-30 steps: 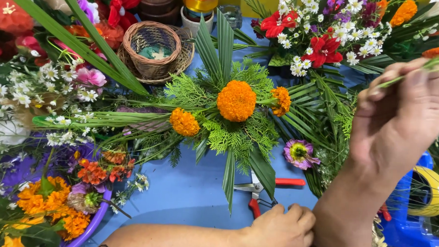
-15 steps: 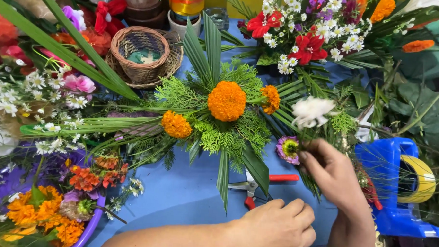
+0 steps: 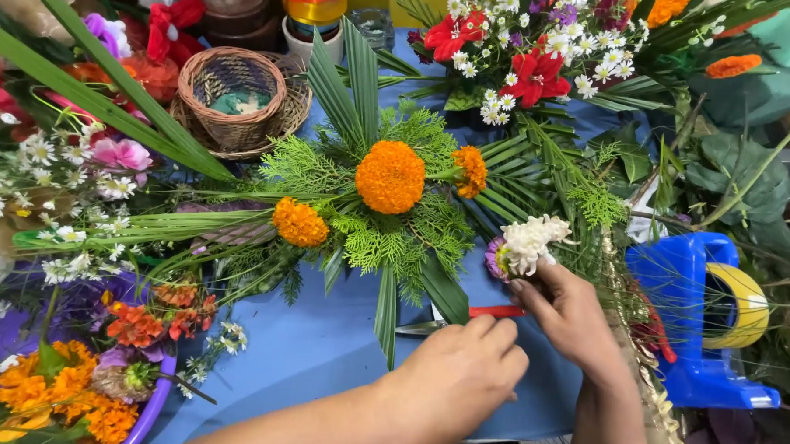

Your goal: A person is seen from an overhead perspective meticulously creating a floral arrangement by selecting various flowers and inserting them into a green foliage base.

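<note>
White flower (image 3: 534, 243) being placed beside arrangement (image 3: 387, 187); right hand (image 3: 571, 311) fingers pinching its stem; left hand (image 3: 455, 382) resting loosely curled on desk (image 3: 320, 351)

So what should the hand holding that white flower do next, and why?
Probably ease the white flower leftward into the arrangement. The right hand pinches it at the right edge, over a small purple flower and apart from the three orange marigolds in the fern greens. The left hand rests on the blue table near the scissors.
</note>
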